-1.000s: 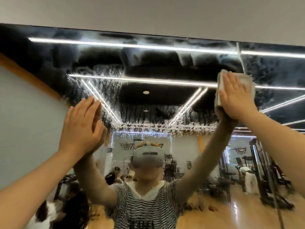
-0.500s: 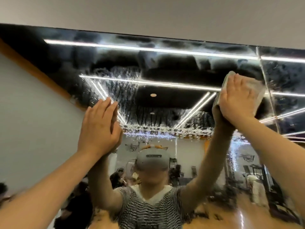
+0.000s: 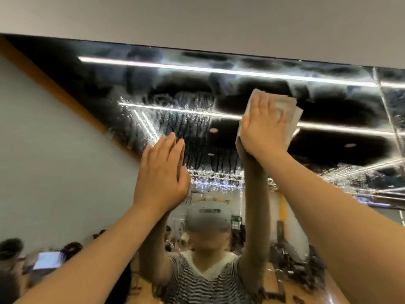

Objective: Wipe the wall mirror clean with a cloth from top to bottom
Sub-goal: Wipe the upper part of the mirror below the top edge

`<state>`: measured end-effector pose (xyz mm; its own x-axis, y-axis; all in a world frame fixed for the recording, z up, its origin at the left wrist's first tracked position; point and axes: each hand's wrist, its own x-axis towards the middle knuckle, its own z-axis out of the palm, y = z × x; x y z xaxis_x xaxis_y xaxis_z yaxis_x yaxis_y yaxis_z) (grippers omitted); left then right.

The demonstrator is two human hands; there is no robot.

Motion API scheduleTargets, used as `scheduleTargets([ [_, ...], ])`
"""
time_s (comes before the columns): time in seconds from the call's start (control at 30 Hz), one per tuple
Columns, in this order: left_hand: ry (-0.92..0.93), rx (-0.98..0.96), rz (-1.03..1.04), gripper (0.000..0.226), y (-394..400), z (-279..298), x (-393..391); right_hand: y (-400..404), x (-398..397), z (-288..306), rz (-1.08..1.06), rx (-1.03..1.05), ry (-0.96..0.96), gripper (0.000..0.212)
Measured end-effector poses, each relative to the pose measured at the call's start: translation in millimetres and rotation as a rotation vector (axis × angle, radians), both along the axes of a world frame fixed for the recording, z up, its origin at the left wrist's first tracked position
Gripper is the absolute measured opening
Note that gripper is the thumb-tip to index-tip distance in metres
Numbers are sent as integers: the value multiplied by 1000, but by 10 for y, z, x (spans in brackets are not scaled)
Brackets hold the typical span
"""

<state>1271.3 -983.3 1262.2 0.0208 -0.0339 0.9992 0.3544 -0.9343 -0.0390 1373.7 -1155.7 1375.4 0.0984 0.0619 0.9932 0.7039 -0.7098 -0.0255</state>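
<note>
The wall mirror (image 3: 179,88) fills the view, its upper part streaked with wet smears and droplets. My right hand (image 3: 264,123) presses a folded pale cloth (image 3: 289,108) flat against the glass near the top, fingers spread over it. Lower and to the left, my left hand (image 3: 163,172) rests flat on the glass with fingers together, holding nothing. Both arms are raised. The mirror shows my reflection in a striped shirt and headset.
A grey wall strip (image 3: 197,18) runs above the mirror's top edge. A vertical seam (image 3: 388,106) splits the mirror at the right. The reflection shows a gym with machines, a wooden floor and people low on the left.
The view has swung to the right along the mirror. My right hand with the cloth has slid left, away from the seam. My left hand stays flat on the glass.
</note>
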Motion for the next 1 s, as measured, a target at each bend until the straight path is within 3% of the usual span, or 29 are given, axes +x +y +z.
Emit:
scheduleTargets([
  [0.23, -14, -14, -52, 67, -13, -13, -5, 505, -286, -3, 119, -97, -16, 59],
  [0.53, -16, -18, -67, 72, -28, -21, -13, 450, -433, 238, 189, -298, 91, 63],
  [0.77, -26, -5, -84, 68, 6, -28, -14, 412, -239, 153, 10, -302, -187, 69],
  [1.0, -38, 9, -85, 68, 1, -27, -1, 501, -212, 197, 14, -269, -205, 62],
])
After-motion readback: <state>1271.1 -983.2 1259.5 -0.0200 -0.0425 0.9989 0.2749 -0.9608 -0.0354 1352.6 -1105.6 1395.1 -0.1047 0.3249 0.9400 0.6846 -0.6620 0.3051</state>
